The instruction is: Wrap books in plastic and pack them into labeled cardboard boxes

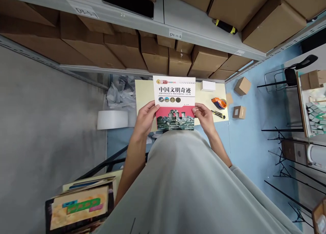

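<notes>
A book (175, 103) with a white and red cover faces me upright, Chinese characters across its top and a picture of stone ruins below. My left hand (146, 118) grips its left edge, thumb on the front cover. On the opposite edge my right hand (204, 117) pinches it the same way. The fingers behind the cover are partly hidden. Beyond the book lies a pale yellow tabletop (144, 91). To the right of my right hand are an orange tape dispenser (219, 103) and a yellow-black utility knife (218, 114). A small white box (208, 86) sits farther back.
Shelves (142, 10) full of cardboard boxes (155, 54) hang over the table. A white roll (112, 120) and crumpled wrapping (119, 94) are at the left. Stacked books (81, 207) lie at lower left. Small cartons (242, 86) rest on the blue floor (244, 145) at right.
</notes>
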`<action>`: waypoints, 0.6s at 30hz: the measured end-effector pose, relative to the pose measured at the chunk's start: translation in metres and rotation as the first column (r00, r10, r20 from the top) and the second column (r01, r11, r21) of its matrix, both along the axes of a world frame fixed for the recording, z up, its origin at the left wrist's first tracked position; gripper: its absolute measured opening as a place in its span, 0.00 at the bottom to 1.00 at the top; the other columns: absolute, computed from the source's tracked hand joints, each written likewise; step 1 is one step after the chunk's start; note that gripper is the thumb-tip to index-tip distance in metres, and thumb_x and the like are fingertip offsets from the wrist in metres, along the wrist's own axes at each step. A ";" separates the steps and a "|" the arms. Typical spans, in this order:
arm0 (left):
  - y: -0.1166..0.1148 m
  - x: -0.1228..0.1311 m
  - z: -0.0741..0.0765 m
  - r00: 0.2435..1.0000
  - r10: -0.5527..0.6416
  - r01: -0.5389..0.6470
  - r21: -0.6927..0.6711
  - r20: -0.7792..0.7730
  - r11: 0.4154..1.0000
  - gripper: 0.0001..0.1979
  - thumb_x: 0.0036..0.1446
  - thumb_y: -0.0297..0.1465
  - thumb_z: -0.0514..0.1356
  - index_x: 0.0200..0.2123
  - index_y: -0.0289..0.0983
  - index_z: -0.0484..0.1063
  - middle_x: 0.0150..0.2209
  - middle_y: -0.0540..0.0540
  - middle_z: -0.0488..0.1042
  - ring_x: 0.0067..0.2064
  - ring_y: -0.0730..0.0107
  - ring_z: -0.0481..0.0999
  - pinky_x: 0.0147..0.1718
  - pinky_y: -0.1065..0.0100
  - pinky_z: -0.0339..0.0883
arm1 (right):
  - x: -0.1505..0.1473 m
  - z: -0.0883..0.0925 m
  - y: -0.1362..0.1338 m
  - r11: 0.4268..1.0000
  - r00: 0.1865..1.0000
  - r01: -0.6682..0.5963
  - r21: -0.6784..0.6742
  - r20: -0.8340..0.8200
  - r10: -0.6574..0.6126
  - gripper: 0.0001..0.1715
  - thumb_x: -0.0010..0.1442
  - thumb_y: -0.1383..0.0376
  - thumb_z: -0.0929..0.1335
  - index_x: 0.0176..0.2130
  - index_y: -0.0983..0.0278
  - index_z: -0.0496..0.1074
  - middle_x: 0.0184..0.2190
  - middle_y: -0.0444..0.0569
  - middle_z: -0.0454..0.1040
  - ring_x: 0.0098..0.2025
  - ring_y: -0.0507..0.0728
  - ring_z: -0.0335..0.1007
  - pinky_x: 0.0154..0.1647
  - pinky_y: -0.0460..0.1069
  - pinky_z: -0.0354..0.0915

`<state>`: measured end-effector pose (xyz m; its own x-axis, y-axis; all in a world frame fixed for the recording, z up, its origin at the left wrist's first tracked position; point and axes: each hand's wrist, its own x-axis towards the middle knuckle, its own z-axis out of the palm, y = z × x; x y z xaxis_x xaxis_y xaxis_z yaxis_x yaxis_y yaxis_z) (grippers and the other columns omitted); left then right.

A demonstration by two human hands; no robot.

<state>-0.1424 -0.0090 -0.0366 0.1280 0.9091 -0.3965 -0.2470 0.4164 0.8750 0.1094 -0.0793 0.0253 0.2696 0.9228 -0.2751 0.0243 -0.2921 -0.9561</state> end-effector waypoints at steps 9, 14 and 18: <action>-0.004 0.042 -0.038 0.980 -0.194 0.199 -0.123 0.053 0.972 0.30 0.49 0.54 0.77 0.48 0.40 0.87 0.52 0.38 0.89 0.57 0.48 0.86 0.56 0.57 0.80 | -0.013 0.033 -0.023 0.997 0.987 0.058 -0.056 0.156 -0.048 0.26 0.65 0.43 0.77 0.49 0.60 0.81 0.39 0.50 0.85 0.35 0.58 0.81 0.34 0.51 0.77; -0.004 0.056 -0.042 0.942 -0.330 0.335 -0.118 0.055 0.935 0.32 0.51 0.58 0.76 0.50 0.40 0.87 0.56 0.38 0.88 0.57 0.47 0.85 0.62 0.52 0.76 | -0.012 0.022 -0.023 0.995 0.987 0.017 -0.094 0.164 -0.002 0.24 0.63 0.45 0.78 0.47 0.59 0.79 0.37 0.50 0.84 0.36 0.59 0.81 0.34 0.52 0.77; -0.001 0.050 -0.040 0.958 -0.285 0.285 -0.144 0.021 0.948 0.34 0.51 0.58 0.76 0.53 0.40 0.87 0.57 0.38 0.88 0.57 0.48 0.85 0.61 0.53 0.78 | 0.001 0.000 -0.005 0.999 0.992 0.014 -0.041 0.124 -0.009 0.25 0.63 0.44 0.77 0.48 0.60 0.80 0.33 0.48 0.82 0.34 0.58 0.78 0.35 0.52 0.75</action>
